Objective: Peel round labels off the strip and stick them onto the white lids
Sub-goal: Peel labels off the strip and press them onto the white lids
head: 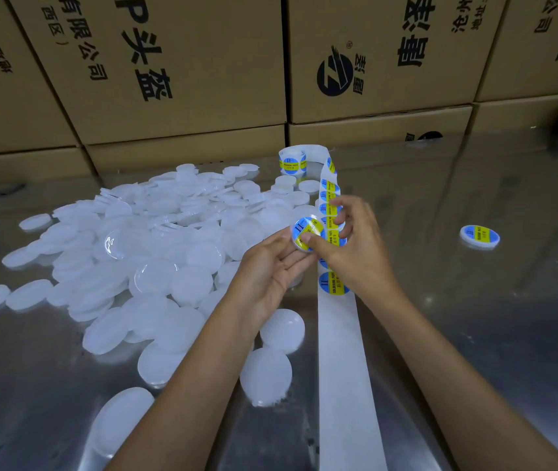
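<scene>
My left hand (pixel 270 266) holds a white lid (pixel 296 243) by its edge at mid-frame, fingers curled under it. A round blue and yellow label (pixel 308 229) lies on the lid's face, and my right hand (pixel 349 239) presses it down with the thumb while the other fingers are raised. Just behind my hands the white backing strip (pixel 342 351) runs from the roll (pixel 292 161) toward me, with several labels on its far part and bare paper near me. A large heap of white lids (pixel 155 246) lies to the left.
The metal table (pixel 474 334) is shiny. One labelled lid (pixel 479 236) sits alone at the right. Stacked cardboard boxes (pixel 175 79) form a wall along the table's far edge. Loose lids (pixel 265 375) lie near my left forearm.
</scene>
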`<state>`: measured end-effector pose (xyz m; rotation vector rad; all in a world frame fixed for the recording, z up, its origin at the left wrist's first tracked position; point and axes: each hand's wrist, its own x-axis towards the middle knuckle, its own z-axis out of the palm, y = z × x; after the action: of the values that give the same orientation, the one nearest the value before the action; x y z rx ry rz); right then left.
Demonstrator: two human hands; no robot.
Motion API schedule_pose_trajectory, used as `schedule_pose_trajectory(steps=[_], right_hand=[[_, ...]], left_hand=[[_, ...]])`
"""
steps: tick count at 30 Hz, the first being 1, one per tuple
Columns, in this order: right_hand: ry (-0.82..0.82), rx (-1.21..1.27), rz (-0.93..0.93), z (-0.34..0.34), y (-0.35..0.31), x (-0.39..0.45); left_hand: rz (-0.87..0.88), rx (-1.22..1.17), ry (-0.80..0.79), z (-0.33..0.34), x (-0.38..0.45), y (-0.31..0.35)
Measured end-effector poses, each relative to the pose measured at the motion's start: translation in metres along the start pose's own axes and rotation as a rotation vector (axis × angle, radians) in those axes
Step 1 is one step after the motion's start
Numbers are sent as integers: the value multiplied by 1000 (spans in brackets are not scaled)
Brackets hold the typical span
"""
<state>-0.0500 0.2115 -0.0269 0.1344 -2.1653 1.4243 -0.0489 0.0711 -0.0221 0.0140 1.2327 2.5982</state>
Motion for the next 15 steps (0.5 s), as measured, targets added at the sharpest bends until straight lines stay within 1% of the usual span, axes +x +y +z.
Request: schedule_pose_trajectory(steps=[2, 4, 6, 8, 12, 15], right_hand=[[10, 22, 39, -2, 2, 0], [-22, 28, 63, -2, 1, -1], [-73, 13, 52, 0, 1, -5], [-85, 10, 23, 2, 1, -7], [10, -40, -16, 2, 4, -6], [74, -30, -30, -2, 6, -5]], left_hand=[[-18, -44, -4, 0, -1, 1], [-31, -71, -17, 0, -3, 1], [-47, -85, -34, 2, -5, 1], [-57, -83, -62, 2, -6, 0], [-80, -49, -96, 2, -8, 0], [-90, 13, -95, 4, -8, -1]])
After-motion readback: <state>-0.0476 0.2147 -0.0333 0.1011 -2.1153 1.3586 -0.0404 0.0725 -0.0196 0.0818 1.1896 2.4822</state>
